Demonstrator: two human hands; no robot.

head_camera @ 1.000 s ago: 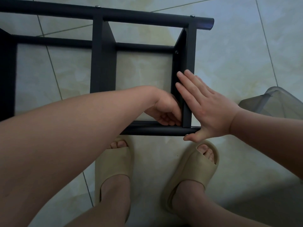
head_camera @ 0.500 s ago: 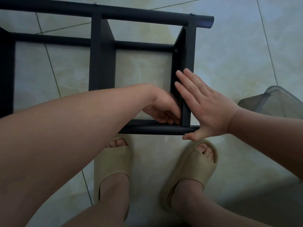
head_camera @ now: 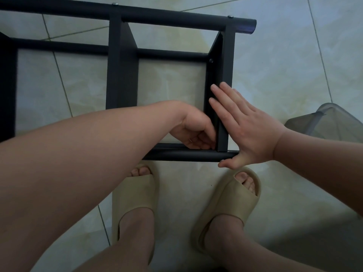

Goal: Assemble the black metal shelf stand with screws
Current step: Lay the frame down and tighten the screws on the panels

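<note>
Your right hand (head_camera: 249, 132) lies flat, fingers straight, against the outer face of the end bracket (head_camera: 225, 75) of the black metal shelf stand (head_camera: 121, 75). Its thumb reaches under the end of the near tube (head_camera: 176, 155), right of centre in the frame. Your left hand (head_camera: 194, 132) is on the other side of that same bracket, fingers curled into the inner corner where bracket meets near tube. Whether those fingers pinch a screw or only touch the metal cannot be told from here. Only the bracket separates the two hands.

The stand lies on its side across the upper half of the frame, on the pale tiled floor (head_camera: 275, 75). Its far tube (head_camera: 176, 17) runs along the top. A screw head (head_camera: 230, 16) shows on the far tube above the end bracket, and another screw (head_camera: 211, 60) sits on the bracket's inner face, near the thin crossbar (head_camera: 172, 55).

Your feet, in beige sandals (head_camera: 135, 195), stand just below the near tube at lower centre. A translucent grey container (head_camera: 330, 122) sits at the right edge.
</note>
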